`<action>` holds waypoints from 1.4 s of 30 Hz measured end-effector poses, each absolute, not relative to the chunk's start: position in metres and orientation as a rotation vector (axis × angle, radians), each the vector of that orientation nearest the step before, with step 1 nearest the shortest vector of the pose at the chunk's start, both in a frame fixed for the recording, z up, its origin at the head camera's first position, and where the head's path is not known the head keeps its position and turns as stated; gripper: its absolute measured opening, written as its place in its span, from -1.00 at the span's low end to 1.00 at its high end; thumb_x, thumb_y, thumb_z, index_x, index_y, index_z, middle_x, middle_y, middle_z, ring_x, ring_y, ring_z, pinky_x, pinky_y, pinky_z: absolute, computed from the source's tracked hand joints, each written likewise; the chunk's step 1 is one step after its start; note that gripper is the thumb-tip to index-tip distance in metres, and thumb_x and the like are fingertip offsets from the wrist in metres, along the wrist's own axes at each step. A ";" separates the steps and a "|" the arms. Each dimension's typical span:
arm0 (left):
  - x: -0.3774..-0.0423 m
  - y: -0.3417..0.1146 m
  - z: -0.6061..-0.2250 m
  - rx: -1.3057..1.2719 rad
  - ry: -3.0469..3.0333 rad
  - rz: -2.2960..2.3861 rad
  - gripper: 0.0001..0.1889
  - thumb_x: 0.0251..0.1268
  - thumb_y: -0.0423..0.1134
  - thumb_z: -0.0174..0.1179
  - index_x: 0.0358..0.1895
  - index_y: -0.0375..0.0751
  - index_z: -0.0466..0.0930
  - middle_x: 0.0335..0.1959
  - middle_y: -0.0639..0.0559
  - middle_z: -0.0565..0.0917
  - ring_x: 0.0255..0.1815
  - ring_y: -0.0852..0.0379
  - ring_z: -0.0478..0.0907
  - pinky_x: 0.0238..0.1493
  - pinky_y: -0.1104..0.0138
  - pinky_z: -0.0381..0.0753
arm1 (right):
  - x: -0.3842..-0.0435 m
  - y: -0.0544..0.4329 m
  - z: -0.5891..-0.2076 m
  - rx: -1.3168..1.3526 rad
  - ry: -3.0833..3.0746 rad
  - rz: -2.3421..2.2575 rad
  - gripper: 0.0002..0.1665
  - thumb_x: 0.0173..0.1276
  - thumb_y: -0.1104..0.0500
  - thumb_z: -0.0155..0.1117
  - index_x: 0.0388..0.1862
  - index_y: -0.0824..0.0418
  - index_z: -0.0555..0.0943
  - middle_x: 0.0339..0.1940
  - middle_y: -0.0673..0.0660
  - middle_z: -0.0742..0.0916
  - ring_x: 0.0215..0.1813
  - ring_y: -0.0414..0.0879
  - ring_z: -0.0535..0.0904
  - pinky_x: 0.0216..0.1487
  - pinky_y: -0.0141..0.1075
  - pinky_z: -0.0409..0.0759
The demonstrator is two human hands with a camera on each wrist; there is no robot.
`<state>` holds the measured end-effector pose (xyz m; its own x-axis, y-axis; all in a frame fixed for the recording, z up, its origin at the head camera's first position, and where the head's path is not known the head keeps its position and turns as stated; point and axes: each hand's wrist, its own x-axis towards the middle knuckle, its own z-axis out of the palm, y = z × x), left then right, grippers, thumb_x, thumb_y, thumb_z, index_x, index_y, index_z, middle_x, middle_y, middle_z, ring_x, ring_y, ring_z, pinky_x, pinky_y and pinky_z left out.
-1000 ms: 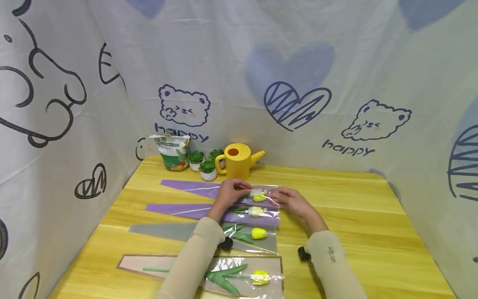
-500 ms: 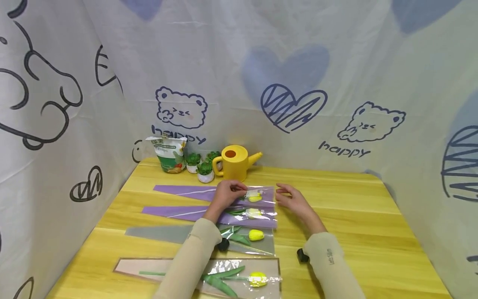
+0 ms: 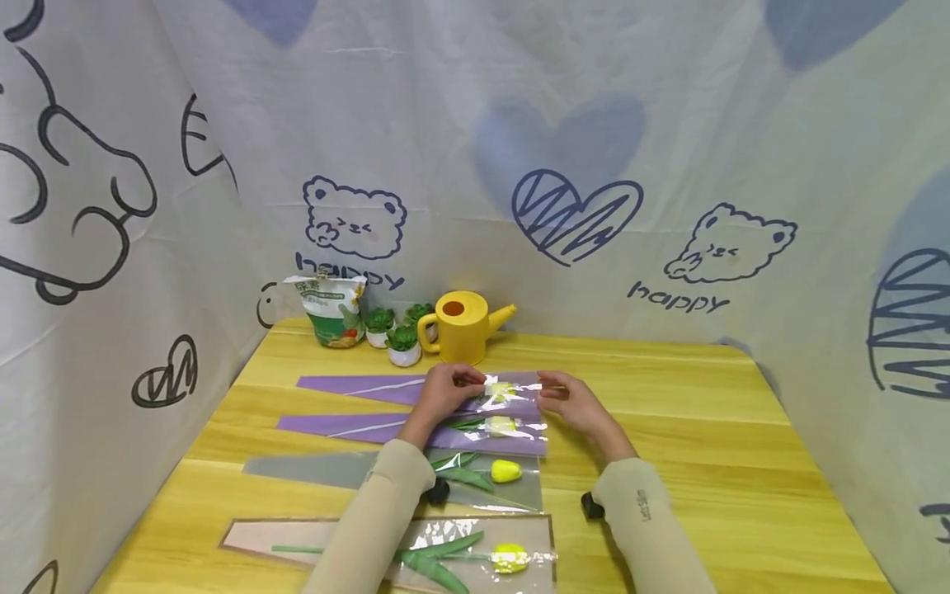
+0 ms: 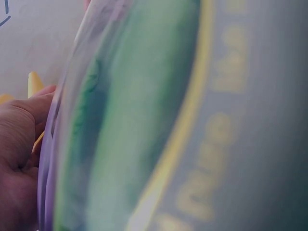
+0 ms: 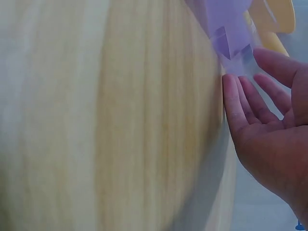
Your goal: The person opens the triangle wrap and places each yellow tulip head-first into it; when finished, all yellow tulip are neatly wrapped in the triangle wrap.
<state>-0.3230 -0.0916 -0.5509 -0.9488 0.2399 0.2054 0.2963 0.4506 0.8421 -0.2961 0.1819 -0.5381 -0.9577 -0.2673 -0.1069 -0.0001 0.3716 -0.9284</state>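
The farthest purple flower sleeve (image 3: 393,386) lies flat with a yellow tulip (image 3: 501,391) inside its clear front. My left hand (image 3: 445,391) pinches this sleeve just left of the tulip head; in the left wrist view the hand (image 4: 19,144) is partly hidden behind the blurred sleeve (image 4: 144,115). At the sleeve's right end is my right hand (image 3: 582,407), its fingertips right at the edge. The right wrist view shows the fingers of that hand (image 5: 269,120) loosely extended, with the purple sleeve end (image 5: 226,29) beside them.
Nearer me lie a second purple sleeve (image 3: 356,424), a grey sleeve (image 3: 319,467) and a pale brown-edged sleeve (image 3: 282,532), each with a yellow tulip. Behind stand a yellow watering can (image 3: 463,330), several small succulents (image 3: 403,342) and a green-white bag (image 3: 332,313).
The farthest sleeve has shifted slightly left and towards me, with my left hand on it. My right hand drew away from the sleeve's end, then came back to its edge.
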 end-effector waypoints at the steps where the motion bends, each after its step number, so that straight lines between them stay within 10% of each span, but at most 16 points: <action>1: -0.323 -0.092 -0.551 -0.482 -2.632 -1.539 -0.88 0.25 -0.32 0.47 -0.17 -0.21 0.83 -0.25 -0.05 0.84 -0.27 0.16 0.72 -0.18 0.36 0.65 | -0.297 0.182 -0.538 -0.248 2.401 -1.609 -0.33 0.50 0.39 0.24 0.54 0.38 0.33 0.44 0.42 0.51 0.43 0.32 0.48 0.43 0.06 0.50; 18: -0.323 -0.100 -0.541 -0.497 -2.609 -1.486 -0.84 0.26 -0.28 0.48 -0.11 -0.14 0.83 -0.23 0.00 0.81 -0.26 0.18 0.64 -0.20 0.35 0.63 | -0.299 0.187 -0.531 -0.317 2.444 -1.533 -0.31 0.53 0.32 0.24 0.58 0.34 0.29 0.44 0.41 0.52 0.42 0.33 0.49 0.41 0.06 0.51; 28: -0.308 -0.149 -0.481 -0.700 -2.801 -1.042 -0.58 0.43 -0.03 0.34 0.29 0.02 0.66 0.24 0.00 0.71 0.18 -0.08 0.62 0.22 -0.03 0.56 | -0.284 0.218 -0.486 -0.396 2.675 -1.406 -0.24 0.59 0.10 0.24 0.65 0.18 0.22 0.55 0.33 0.42 0.54 0.32 0.34 0.56 0.22 0.25; 34: -0.283 -0.189 -0.454 -0.796 -2.852 -0.530 -0.29 0.44 0.20 0.24 0.59 0.21 0.29 0.63 0.10 0.29 0.54 -0.18 0.32 0.50 -0.20 0.25 | -0.261 0.242 -0.458 -0.434 2.918 -1.229 -0.12 0.53 -0.11 0.29 0.68 0.07 0.18 0.62 0.29 0.35 0.60 0.32 0.21 0.54 0.36 0.13; 42: -0.259 -0.232 -0.430 -0.758 -2.743 -0.048 -0.12 0.37 0.37 0.16 0.67 0.21 0.09 0.69 0.07 0.14 0.68 -0.11 0.11 0.60 -0.21 0.05 | -0.234 0.266 -0.422 -0.615 3.329 -0.811 0.00 0.39 -0.15 0.39 0.69 -0.01 0.17 0.68 0.25 0.26 0.63 0.33 0.13 0.53 0.39 0.08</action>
<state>-0.2591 -0.2317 -0.4300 -0.8178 0.4973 0.2896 0.5071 0.8607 -0.0458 -0.2338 0.2658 -0.4222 -0.8823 -0.2507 0.3984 -0.4059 0.8338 -0.3742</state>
